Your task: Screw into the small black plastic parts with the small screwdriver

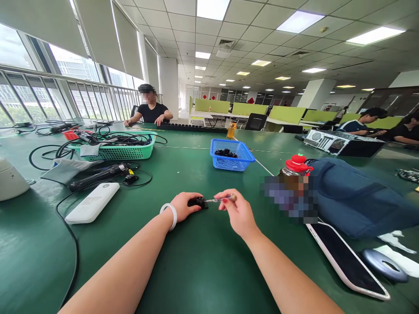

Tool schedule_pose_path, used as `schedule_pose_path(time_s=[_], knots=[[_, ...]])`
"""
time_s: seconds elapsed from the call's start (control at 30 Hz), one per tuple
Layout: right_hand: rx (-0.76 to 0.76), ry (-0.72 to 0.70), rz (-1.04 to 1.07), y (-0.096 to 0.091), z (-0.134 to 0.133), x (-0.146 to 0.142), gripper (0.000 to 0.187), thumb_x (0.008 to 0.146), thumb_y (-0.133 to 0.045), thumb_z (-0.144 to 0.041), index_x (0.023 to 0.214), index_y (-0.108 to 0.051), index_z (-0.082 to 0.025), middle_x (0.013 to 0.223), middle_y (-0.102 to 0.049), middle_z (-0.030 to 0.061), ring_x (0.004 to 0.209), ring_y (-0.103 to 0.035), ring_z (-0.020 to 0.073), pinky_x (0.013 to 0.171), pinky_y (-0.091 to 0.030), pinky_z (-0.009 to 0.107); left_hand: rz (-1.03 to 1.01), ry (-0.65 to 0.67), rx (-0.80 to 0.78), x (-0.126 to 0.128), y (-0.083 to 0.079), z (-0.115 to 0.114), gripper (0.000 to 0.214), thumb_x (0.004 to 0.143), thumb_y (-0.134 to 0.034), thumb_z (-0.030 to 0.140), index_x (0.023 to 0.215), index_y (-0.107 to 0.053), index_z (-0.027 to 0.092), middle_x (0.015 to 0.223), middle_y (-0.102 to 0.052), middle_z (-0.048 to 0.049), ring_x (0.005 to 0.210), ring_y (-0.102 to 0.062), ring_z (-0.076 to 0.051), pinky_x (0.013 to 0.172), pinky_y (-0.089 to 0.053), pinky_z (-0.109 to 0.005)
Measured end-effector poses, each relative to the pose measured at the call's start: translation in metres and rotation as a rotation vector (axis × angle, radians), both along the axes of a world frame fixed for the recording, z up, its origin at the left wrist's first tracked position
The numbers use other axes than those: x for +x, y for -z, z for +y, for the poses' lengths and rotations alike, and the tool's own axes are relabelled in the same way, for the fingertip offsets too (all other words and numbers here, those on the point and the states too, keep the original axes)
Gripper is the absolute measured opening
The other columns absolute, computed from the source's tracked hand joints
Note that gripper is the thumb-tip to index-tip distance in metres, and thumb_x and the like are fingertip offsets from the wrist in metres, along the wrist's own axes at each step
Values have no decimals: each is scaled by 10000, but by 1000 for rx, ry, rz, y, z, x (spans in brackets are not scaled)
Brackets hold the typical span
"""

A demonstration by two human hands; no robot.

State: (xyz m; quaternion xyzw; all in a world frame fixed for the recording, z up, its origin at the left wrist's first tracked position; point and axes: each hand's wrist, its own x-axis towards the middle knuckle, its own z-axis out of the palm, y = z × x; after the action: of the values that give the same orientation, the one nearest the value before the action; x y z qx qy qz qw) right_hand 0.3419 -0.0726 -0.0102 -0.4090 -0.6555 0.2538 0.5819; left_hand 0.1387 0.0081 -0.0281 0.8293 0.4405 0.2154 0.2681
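Note:
On the green table my left hand (183,206), with a white bracelet at the wrist, grips a small black part (200,202) between thumb and fingers. Its exact kind cannot be made out. My right hand (238,213) is closed round the handle of a screwdriver (216,200), held nearly level. The thin metal shaft points left, and its tip meets or almost meets the right side of the black part. Further back stands a blue plastic basket (233,164) with several small black pieces (225,153) inside.
At left lie a green basket (131,152) of cables, a white power bank (94,203) and a loose black cable (76,248). To the right are a dark blue bag (356,196), a red-lidded bottle (298,163) and a phone (347,257). A person (151,111) sits across the table.

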Motion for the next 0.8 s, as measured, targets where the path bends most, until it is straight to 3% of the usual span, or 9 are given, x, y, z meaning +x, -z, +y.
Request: schedule_pose_path(time_s=[0.13,0.27,0.43,0.53,0.63,0.7,0.8], knots=[[-152,-10,310,10,16,11,256,871,-554,-460,846,-517,-207,901,-683,62,564,-577,123,553,-490,277,24,-11,3,0,-1,0,406,756,-626,315,1156,-654,248,1148,-684,-24,1067,-613,-231,1005,-439,-353],[-140,4,312,12,17,7,256,875,-548,-457,832,-496,-210,876,-676,51,539,-561,115,553,-492,280,41,-11,25,0,0,0,415,768,-620,318,1176,-643,246,1137,-686,-32,1064,-606,-231,1002,-439,-360],[115,-16,-107,2,-6,-12,109,929,-458,-256,861,-538,-225,866,-672,43,609,-581,135,637,-502,293,42,-12,34,2,-2,-2,405,763,-619,294,1163,-650,238,1148,-684,-33,1067,-608,-229,991,-445,-352],[363,-142,-459,4,-17,-28,171,846,-454,-93,875,-569,-217,820,-672,31,725,-598,162,710,-483,292,38,-8,41,3,-5,-4,393,751,-613,251,1141,-661,228,1118,-698,-31,1049,-621,-222,977,-456,-336],[494,-222,-778,13,-20,-42,173,781,-486,-65,830,-584,-200,818,-673,39,686,-562,172,664,-455,304,54,-17,52,4,-7,-6,390,746,-605,222,1131,-666,230,1094,-708,-28,1032,-629,-223,963,-467,-339],[521,-237,-866,17,-19,-47,139,774,-511,-86,817,-589,-193,837,-674,47,665,-550,171,637,-442,307,62,-28,56,4,-8,-6,394,746,-604,224,1135,-664,236,1093,-709,-26,1034,-627,-225,965,-468,-347],[482,-228,-750,16,-18,-44,133,769,-506,-94,820,-578,-194,802,-665,36,671,-559,169,653,-450,296,57,-20,51,3,-7,-5,399,744,-606,224,1139,-662,236,1103,-707,-23,1043,-624,-222,976,-461,-346]])
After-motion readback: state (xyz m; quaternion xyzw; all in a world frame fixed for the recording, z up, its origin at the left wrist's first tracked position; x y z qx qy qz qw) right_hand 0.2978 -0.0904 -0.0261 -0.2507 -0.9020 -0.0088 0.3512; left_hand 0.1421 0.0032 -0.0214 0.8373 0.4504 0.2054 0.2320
